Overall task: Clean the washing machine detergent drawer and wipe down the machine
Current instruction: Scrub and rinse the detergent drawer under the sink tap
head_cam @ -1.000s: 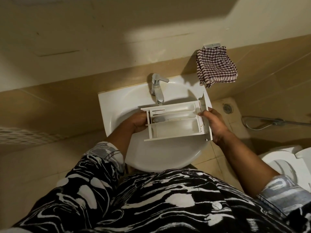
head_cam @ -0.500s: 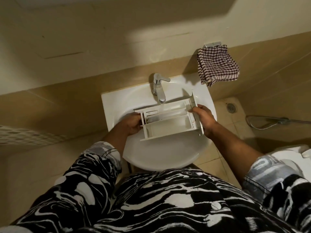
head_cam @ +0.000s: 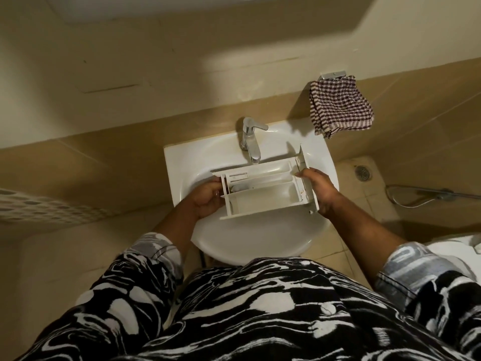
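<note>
Drawer's out: my left hand [head_cam: 208, 198] and right hand [head_cam: 318, 190] each grip an end of the detergent drawer [head_cam: 263, 188] over the sink [head_cam: 182, 162]. No water visible; rinse and machine wipe not yet done.

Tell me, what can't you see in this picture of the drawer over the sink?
Washing machine: nowhere in the head view.
Sink drain: hidden under the detergent drawer.
Left hand fingertips: partly behind the drawer's end.
Right hand palm: turned against the front panel.
Toilet: cut off by the right edge.
Dirt in the drawer: too small and dim to tell.
</note>
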